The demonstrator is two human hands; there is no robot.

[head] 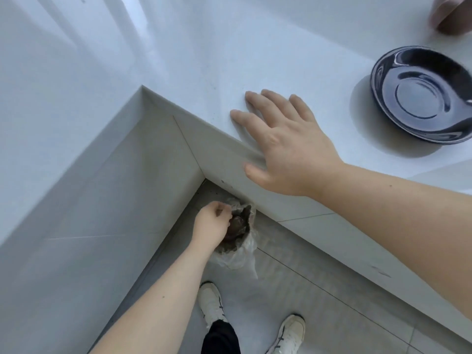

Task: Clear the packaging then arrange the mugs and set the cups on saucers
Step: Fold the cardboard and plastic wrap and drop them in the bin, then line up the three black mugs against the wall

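Observation:
My left hand (pixel 213 224) reaches down to a small bin (pixel 238 238) lined with a clear plastic bag on the floor, in the inner corner of the white counter. Its fingers are curled at the bin's mouth, over dark crumpled packaging (pixel 236 224); whether they still grip it is unclear. My right hand (pixel 283 146) lies flat and open on the counter's edge (pixel 219 139), holding nothing. A glossy dark blue saucer (pixel 424 95) sits on the counter at the right, with no cup on it.
A pinkish object (pixel 452 16), blurred and cut off, stands at the top right corner of the L-shaped counter. Grey floor tiles lie below, where my two white shoes (pixel 212 302) stand close to the bin.

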